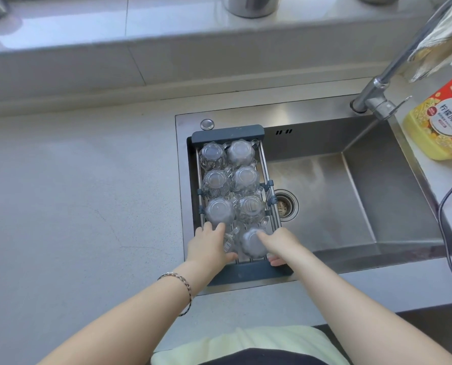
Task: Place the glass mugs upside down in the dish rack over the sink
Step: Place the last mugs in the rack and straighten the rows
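Observation:
A dark grey dish rack (227, 133) spans the left end of the steel sink (351, 196). Several clear glass mugs (242, 177) stand upside down in it, in two columns. My left hand (207, 246) covers a mug in the near left slot, fingers wrapped over it; only a bit of glass (230, 245) shows beside the palm. My right hand (279, 243) grips the near right mug (252, 243) from its right side, thumb below by the rack's front bar. Both mugs rest in the rack.
A faucet (377, 101) rises at the sink's back right with a cloth (441, 35) draped on it. A yellow dish soap bottle (441, 122) and a black cable (449, 233) lie right of the sink. Grey countertop (74, 193) stretches left. Metal pots stand on the sill.

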`<move>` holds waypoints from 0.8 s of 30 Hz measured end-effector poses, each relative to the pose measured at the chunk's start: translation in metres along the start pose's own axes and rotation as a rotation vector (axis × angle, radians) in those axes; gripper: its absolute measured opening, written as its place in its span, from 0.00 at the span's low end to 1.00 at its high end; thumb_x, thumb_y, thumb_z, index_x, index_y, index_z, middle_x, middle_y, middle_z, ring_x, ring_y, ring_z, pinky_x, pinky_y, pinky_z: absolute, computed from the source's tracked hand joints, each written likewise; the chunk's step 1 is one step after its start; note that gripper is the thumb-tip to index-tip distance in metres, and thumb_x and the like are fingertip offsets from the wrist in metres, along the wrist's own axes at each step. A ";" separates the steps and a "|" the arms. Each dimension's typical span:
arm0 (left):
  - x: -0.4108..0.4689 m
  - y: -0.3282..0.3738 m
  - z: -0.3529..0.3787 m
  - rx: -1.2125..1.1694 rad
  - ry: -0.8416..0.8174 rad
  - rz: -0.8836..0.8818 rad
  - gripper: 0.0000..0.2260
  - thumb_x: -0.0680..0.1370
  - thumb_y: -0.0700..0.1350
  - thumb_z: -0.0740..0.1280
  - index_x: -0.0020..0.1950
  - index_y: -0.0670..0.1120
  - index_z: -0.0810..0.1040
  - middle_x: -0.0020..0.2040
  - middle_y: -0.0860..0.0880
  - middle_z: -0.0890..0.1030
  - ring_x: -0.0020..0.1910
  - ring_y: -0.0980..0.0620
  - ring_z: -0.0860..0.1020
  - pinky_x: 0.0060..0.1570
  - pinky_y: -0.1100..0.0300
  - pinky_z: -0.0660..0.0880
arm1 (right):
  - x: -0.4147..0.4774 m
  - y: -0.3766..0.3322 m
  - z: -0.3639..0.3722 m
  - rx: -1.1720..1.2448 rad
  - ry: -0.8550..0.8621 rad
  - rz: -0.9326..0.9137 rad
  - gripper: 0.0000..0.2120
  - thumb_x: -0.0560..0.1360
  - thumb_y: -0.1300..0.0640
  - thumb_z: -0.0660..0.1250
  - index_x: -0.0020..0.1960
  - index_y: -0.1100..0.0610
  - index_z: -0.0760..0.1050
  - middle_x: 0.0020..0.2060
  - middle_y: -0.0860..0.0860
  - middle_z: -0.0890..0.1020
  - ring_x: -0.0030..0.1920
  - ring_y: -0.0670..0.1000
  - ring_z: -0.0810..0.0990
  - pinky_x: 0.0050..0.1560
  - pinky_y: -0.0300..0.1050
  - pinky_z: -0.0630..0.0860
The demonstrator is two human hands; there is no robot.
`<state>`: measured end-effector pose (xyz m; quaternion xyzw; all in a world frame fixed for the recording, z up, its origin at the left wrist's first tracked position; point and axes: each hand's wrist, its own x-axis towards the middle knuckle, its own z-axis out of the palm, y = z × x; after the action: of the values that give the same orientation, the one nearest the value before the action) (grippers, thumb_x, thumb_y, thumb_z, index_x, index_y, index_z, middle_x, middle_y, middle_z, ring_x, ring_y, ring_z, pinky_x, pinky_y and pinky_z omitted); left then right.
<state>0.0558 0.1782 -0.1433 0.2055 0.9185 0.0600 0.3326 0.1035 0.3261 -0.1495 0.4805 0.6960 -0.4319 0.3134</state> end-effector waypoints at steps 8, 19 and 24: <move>0.000 -0.016 -0.002 0.046 0.019 0.117 0.32 0.70 0.56 0.70 0.70 0.51 0.64 0.62 0.49 0.75 0.61 0.47 0.72 0.56 0.54 0.72 | 0.008 0.021 0.011 0.081 0.048 -0.159 0.24 0.68 0.46 0.73 0.55 0.62 0.75 0.52 0.58 0.82 0.54 0.60 0.81 0.59 0.55 0.76; -0.003 -0.012 0.004 0.089 0.098 0.083 0.26 0.72 0.55 0.67 0.67 0.49 0.65 0.61 0.48 0.72 0.61 0.47 0.70 0.58 0.54 0.68 | 0.010 0.025 0.002 -0.169 -0.003 -0.345 0.28 0.76 0.49 0.64 0.72 0.60 0.62 0.69 0.56 0.71 0.69 0.56 0.70 0.67 0.47 0.66; -0.003 -0.010 0.003 0.106 0.074 0.075 0.26 0.73 0.55 0.68 0.67 0.49 0.65 0.62 0.47 0.73 0.61 0.46 0.71 0.60 0.52 0.68 | 0.011 0.021 0.000 -0.237 -0.016 -0.383 0.28 0.77 0.50 0.63 0.73 0.60 0.60 0.72 0.55 0.68 0.71 0.54 0.66 0.70 0.45 0.63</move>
<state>0.0564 0.1676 -0.1464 0.2548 0.9237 0.0316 0.2844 0.1198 0.3342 -0.1654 0.2962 0.8178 -0.4026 0.2853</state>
